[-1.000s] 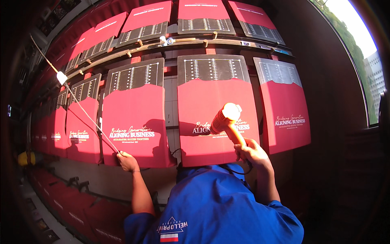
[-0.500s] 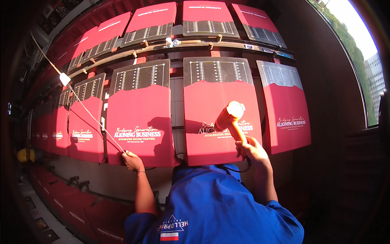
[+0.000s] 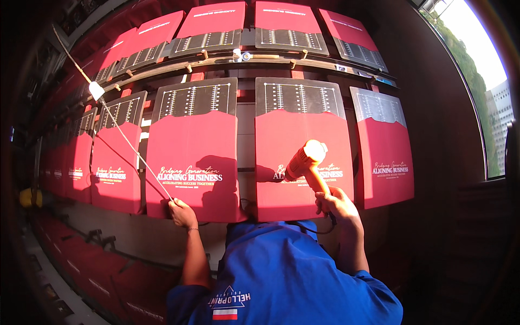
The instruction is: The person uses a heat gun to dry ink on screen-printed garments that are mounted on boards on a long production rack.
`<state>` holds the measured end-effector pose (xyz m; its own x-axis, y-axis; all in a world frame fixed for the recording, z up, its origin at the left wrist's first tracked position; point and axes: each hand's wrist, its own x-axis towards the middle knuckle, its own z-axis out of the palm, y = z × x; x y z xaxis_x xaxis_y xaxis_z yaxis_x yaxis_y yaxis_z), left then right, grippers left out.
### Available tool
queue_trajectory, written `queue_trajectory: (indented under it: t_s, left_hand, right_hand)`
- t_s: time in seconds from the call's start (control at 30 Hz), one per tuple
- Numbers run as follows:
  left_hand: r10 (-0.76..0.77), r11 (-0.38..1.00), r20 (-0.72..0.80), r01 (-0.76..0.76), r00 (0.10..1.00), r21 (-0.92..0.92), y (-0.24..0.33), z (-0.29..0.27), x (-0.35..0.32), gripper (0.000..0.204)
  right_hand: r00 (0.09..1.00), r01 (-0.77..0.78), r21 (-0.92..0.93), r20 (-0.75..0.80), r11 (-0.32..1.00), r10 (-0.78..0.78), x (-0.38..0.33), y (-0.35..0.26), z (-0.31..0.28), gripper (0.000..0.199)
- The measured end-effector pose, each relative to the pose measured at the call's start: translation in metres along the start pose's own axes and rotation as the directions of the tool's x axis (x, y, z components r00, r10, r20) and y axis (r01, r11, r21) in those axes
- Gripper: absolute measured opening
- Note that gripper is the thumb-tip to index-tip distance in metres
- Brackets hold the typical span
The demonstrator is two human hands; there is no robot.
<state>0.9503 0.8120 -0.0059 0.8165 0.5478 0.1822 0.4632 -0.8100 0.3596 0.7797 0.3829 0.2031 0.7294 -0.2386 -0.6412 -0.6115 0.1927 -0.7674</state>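
Observation:
My right hand [image 3: 338,203] is closed round the handle of an orange heat gun [image 3: 303,165]. Its nozzle points left, in front of white print on a red fabric piece [image 3: 298,132]. That fabric lies over a black printing board [image 3: 299,97] with white scale marks. Off to the left, my left hand [image 3: 184,213] grips a thin cord [image 3: 131,142], which runs up taut to a white socket block [image 3: 96,90] hanging on another cord. Behind that hand is a neighbouring red fabric piece [image 3: 189,141] with the same print.
More boards with red fabric stretch away left, and a second row [image 3: 214,19] stands opposite. A rail [image 3: 162,71] with wooden pegs runs between the rows. One more board [image 3: 384,157] stands at right, near a dark wall [image 3: 441,119] and a window. Something yellow [image 3: 31,198] is far left.
The boards have shifted slightly right in view. Against its board, the heat gun sits slightly further left. Both hands keep their grips.

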Motion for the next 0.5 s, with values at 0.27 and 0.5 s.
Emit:
queue_trajectory:
  t_s: [0.27,0.5]
  left_hand:
    - [0.006,1.0,0.001,-0.006,1.0,-0.013,0.0,0.0,0.0,0.033]
    - [0.031,0.999,-0.043,-0.032,0.999,-0.016,-0.001,0.001,0.0,0.032]
  right_hand:
    - [0.999,0.039,0.02,-0.024,0.999,-0.039,0.005,-0.006,0.013,0.02]
    - [1.0,0.024,0.008,-0.016,1.0,-0.024,0.008,-0.01,0.024,0.023]
